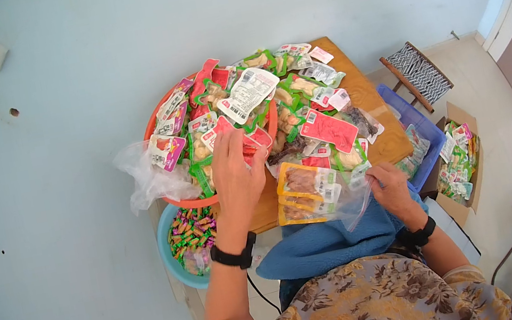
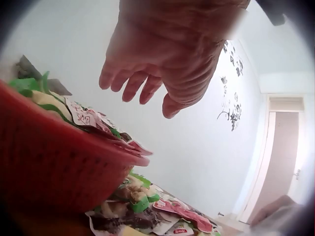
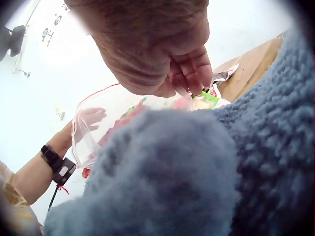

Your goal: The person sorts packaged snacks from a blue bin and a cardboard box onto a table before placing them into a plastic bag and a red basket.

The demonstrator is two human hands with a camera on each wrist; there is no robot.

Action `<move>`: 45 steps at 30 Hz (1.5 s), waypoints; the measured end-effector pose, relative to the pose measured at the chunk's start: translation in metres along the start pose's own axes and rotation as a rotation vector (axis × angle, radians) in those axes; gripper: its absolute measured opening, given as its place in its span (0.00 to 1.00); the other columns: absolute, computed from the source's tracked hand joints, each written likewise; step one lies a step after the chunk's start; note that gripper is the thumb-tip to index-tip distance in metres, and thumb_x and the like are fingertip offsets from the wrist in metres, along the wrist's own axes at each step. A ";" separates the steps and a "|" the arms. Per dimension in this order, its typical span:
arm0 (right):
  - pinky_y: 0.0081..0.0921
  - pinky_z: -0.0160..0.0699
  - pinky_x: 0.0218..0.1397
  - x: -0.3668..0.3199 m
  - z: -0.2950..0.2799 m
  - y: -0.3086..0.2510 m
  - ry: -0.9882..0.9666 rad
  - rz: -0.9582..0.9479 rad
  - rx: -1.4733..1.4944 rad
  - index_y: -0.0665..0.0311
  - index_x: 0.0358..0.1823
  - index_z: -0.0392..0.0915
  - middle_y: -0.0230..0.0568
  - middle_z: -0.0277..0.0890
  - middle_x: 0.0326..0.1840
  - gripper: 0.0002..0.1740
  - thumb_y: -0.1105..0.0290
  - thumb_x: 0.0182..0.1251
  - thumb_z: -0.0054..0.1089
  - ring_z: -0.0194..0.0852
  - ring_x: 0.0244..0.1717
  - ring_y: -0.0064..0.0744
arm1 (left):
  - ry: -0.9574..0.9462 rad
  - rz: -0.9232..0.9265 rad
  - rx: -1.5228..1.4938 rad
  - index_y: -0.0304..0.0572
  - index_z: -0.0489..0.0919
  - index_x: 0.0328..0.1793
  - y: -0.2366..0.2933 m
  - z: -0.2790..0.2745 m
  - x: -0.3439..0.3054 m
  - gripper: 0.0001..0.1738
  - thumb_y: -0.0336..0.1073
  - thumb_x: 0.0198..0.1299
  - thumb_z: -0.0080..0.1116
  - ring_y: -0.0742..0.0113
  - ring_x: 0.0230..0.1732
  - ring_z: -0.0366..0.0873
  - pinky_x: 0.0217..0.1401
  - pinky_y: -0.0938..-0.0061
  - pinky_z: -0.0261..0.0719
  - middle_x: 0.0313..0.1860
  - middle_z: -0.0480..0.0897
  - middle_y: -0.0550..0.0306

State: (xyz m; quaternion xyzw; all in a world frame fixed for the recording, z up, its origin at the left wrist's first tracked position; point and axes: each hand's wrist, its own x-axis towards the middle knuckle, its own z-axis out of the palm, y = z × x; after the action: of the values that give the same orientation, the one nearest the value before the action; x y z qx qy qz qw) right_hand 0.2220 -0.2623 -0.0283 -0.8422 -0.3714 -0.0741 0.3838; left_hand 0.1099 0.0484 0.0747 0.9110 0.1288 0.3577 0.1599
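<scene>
My left hand (image 1: pixel 234 174), its fingers loosely bent, is over the near edge of the orange-red basket (image 1: pixel 190 203). In the left wrist view nothing is between the fingers (image 2: pixel 132 88) as the hand hangs above the level of the basket rim (image 2: pixel 133 156). The basket is heaped with vacuum-packed snacks, including a white-backed pack (image 1: pixel 249 94) on top. At the table's near edge my right hand (image 1: pixel 392 187) pinches the side of a clear zip bag (image 1: pixel 355 211). Several yellow-edged snack packs (image 1: pixel 301 183) lie in a row at that bag. A red zip strip lines the bag's mouth (image 3: pixel 98 91).
More packs, one of them red (image 1: pixel 329 130), are spread on the wooden table (image 1: pixel 365 96). A turquoise basin (image 1: pixel 169 250) of small wrapped snacks stands lower left. Blue knitted cloth (image 1: pixel 326 245) covers the lap. A blue crate (image 1: pixel 425 130), cardboard box (image 1: pixel 462 117) and woven stool (image 1: pixel 419 73) stand right.
</scene>
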 end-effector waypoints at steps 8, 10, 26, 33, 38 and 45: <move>0.41 0.78 0.36 -0.002 -0.003 0.003 -0.060 0.018 0.013 0.64 0.37 0.81 0.46 0.77 0.32 0.06 0.77 0.58 0.65 0.79 0.35 0.52 | -0.269 0.093 0.336 0.41 0.74 0.68 -0.039 0.065 0.077 0.37 0.35 0.49 0.72 0.37 0.74 0.63 0.70 0.44 0.67 0.69 0.70 0.41; 0.41 0.78 0.36 -0.001 -0.004 0.003 -0.055 0.014 0.012 0.63 0.37 0.81 0.46 0.77 0.32 0.06 0.78 0.58 0.65 0.79 0.35 0.52 | -0.270 0.082 0.324 0.45 0.75 0.68 -0.049 0.083 0.080 0.37 0.35 0.48 0.71 0.37 0.72 0.66 0.69 0.43 0.67 0.67 0.72 0.41; 0.43 0.79 0.38 -0.010 0.000 0.010 -0.074 0.056 0.034 0.63 0.37 0.80 0.47 0.78 0.33 0.08 0.79 0.55 0.63 0.80 0.37 0.53 | -0.116 -0.189 0.178 0.41 0.80 0.60 -0.091 0.026 0.081 0.21 0.32 0.59 0.64 0.46 0.43 0.85 0.47 0.57 0.80 0.41 0.87 0.45; 0.43 0.79 0.37 -0.009 0.002 0.008 -0.062 0.066 0.061 0.64 0.37 0.80 0.48 0.78 0.32 0.06 0.79 0.58 0.63 0.80 0.36 0.54 | -0.001 -0.713 -0.700 0.32 0.82 0.59 -0.103 -0.021 0.063 0.15 0.25 0.67 0.57 0.71 0.42 0.84 0.45 0.73 0.81 0.46 0.87 0.57; 0.43 0.79 0.38 -0.008 0.003 0.008 -0.056 0.085 0.041 0.65 0.38 0.82 0.50 0.80 0.34 0.05 0.77 0.60 0.64 0.81 0.36 0.54 | 0.001 -0.789 -0.754 0.31 0.82 0.60 -0.107 -0.028 0.051 0.15 0.26 0.68 0.58 0.72 0.42 0.84 0.46 0.75 0.82 0.47 0.87 0.56; 0.42 0.79 0.38 -0.008 0.004 0.006 -0.050 0.067 0.027 0.65 0.38 0.82 0.50 0.80 0.34 0.05 0.77 0.60 0.64 0.80 0.36 0.54 | -0.017 -0.536 -0.618 0.28 0.81 0.59 -0.101 -0.023 0.051 0.17 0.28 0.66 0.62 0.73 0.40 0.84 0.43 0.77 0.81 0.45 0.88 0.55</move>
State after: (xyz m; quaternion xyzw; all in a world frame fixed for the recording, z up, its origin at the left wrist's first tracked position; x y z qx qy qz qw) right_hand 0.2195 -0.2669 -0.0379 -0.8505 -0.3536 -0.0349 0.3879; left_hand 0.1185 0.1638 0.0830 0.7570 0.2469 0.3177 0.5148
